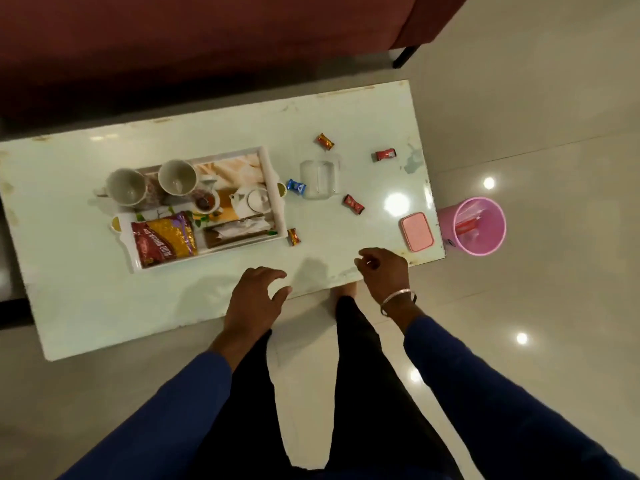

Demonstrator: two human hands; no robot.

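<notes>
View from above a white table (104,299), with places given from the clear glass container (318,180) standing at mid-table.

- **Hands.** The left hand (256,296) hovers over the near edge of the table, on the person's side of the container and a little to its left. Its fingers are spread and relaxed, and it grasps nothing. The right hand (381,271) is also on the near side, to the container's right. Its fingers are loosely curled with nothing visible between them, and a metal bangle (398,301) circles the wrist.
- **Candies.** Five wrapped candies lie loose around the container.
  - The blue candy (296,186) is just beside its left wall.
  - The red-and-gold candy (325,141) lies beyond its far side.
  - The far red candy (385,154) is to its right, well apart.
  - The near red candy (354,204) is near its right front corner.
  - The orange candy (293,236) is on its near side, closest to the left hand yet apart from it.
- **Other items.**
  - A white tray (273,188) to the container's left carries two cups (177,177), a teapot (254,199) and a snack packet (162,242).
  - A pink lid (417,231) lies to the container's right, towards the near edge.
  - Farther right, on the floor, stands a pink bin (479,225).
</notes>
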